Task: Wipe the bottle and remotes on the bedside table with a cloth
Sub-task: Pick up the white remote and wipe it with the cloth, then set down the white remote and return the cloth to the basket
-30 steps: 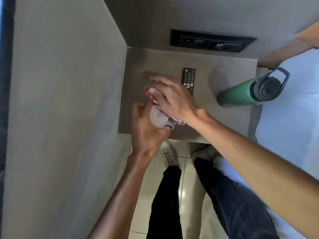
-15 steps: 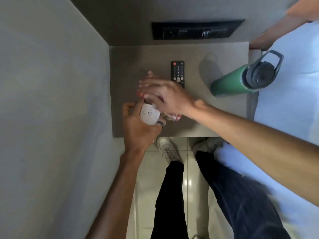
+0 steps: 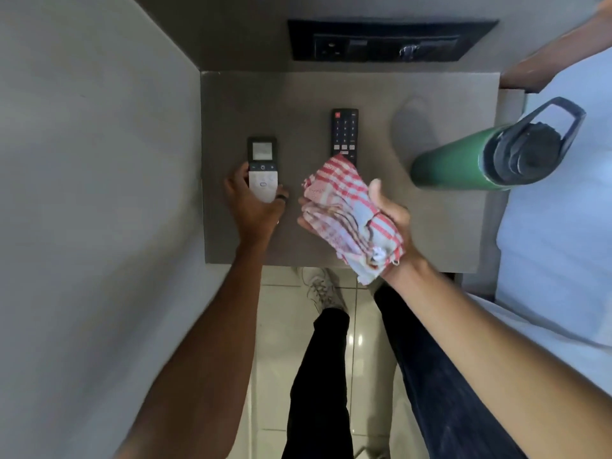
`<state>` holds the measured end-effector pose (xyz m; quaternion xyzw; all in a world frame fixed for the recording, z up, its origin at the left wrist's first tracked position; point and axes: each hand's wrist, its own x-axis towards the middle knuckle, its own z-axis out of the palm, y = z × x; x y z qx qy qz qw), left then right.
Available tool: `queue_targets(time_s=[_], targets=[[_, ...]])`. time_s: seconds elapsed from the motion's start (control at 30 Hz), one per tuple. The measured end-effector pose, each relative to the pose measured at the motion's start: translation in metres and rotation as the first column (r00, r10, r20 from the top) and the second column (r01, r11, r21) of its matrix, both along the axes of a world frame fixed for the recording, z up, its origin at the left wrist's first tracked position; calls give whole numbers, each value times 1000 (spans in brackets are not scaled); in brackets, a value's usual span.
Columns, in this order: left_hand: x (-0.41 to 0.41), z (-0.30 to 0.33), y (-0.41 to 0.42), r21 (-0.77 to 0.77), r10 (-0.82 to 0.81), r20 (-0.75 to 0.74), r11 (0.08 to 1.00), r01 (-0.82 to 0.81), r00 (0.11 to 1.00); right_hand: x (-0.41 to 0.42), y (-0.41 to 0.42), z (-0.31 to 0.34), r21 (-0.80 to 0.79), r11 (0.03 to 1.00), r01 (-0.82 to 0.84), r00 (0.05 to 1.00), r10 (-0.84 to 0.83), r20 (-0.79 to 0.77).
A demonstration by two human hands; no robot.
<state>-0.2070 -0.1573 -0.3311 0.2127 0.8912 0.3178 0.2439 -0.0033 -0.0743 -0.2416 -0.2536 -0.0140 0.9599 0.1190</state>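
- Nearest to me, my right hand [image 3: 392, 223] hovers palm-up over the front part of the desk [image 3: 231, 94], its fingers curled under a bunched red-and-white checked cloth [image 3: 344, 213] with the thumb pressing it from the right side.
- Level with it on the left, my left hand [image 3: 253, 203] rests on the desk; its fingers pinch the near, white end of the air-conditioner remote [image 3: 262, 170], thumb on its left edge, the ringed finger on its right.
- That remote lies flat, long axis running straight away from me, dark display end farthest.
- Just beyond the cloth's far tip lies the black TV remote [image 3: 344, 134], parallel to the first; its near end is hidden under the cloth's edge, so I cannot tell whether they touch.
- I judge the cloth hand the nearer one to the TV remote: a short push forward along its length should cover it.
- The green bottle [image 3: 463, 164] lies off to the right, near the desk's edge by the bed [image 3: 563, 260], cap toward the bed, well apart from my left hand.
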Motion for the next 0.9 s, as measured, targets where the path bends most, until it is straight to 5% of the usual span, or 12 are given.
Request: queue_targets(time_s=[0.13,0.2,0.3,0.4,0.5,0.6,0.73,0.9], targets=[[5,15,1,-43,17,-38,999,-18,999,8,-6,15,-74,996,46,989,-34,147],[17,46,-2,62,36,-15,997,-35,999,10,-3,42,-104,991,79,983,-60,172],[55,145,4,287,-59,278,958,-24,959,27,2,100,-155,977,148,969,-112,220],[106,246,24,252,-320,468,942,223,823,62,16,165,-12,989,146,916,-131,380],[164,312,66,239,-435,483,900,363,760,120,43,224,345,939,2,730,-237,641],[223,346,127,247,-550,452,833,494,702,196,73,262,592,796,-130,550,-439,711],[319,354,221,241,-753,346,648,722,560,300,125,267,711,680,-180,308,-648,697],[418,315,317,42,-867,144,487,872,478,378,203,204,676,707,-210,111,-669,735]])
